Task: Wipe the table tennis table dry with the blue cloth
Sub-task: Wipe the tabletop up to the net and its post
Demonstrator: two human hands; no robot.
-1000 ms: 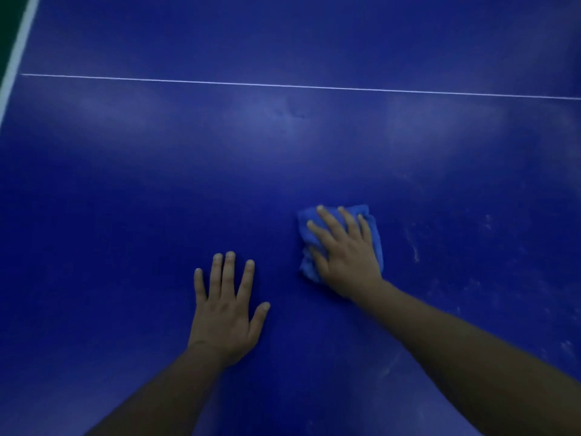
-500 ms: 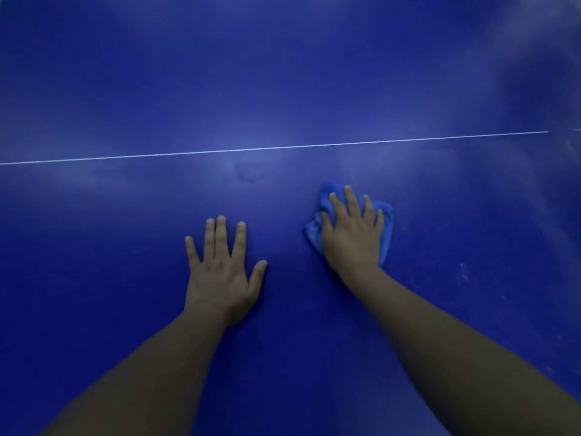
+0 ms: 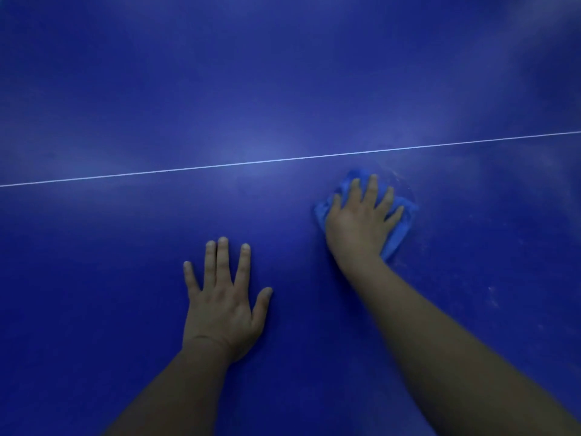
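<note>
Blue cloth is lying bunched, long axis slanting far-left to near-right, beneath the right hand, fingers straight; left hand is pressing the worktop, fingers spread.

The counter is a deep, saturated royal blue, plain all over, darkest toward the near side and the lower corners. A thin white line crosses it from left to right, climbing slightly toward the right. Around the middle of that line lies a paler, milky blue sheen, and fainter hazy patches of the same washed-out blue show at the upper right. The cloth is a lighter, brighter blue than the counter, close to cornflower, plain, with darker blue in its folds. Far to the right, a few faint whitish specks and smears dot the dark blue.
</note>
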